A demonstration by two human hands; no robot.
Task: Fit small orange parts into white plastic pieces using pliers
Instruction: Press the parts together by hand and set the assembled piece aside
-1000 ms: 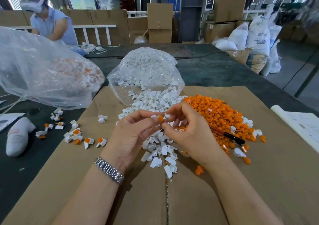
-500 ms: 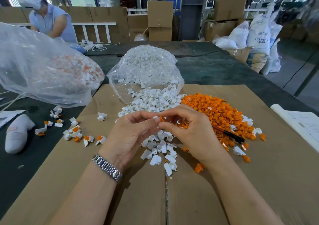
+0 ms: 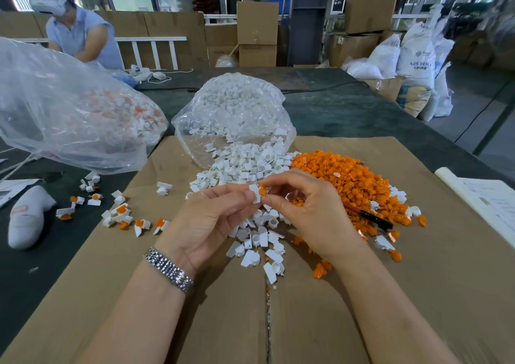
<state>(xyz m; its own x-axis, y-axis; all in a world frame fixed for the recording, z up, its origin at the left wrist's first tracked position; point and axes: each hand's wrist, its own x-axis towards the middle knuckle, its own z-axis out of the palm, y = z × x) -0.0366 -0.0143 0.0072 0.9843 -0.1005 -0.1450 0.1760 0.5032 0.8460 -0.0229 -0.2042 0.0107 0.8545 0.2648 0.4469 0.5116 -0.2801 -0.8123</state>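
Both hands' [image 3: 211,218] [image 3: 309,210] grip pinches white piece [image 3: 254,193] w/ orange part [image 3: 262,190] over cardboard [image 3: 446,280]

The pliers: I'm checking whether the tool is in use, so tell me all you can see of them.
The pliers lie flat on the near edge of the orange pile, to the right of the right hand. Only a slim red handle and a black end show; the jaws cannot be made out. Neither hand touches them: both hands are busy with a white piece and an orange part.
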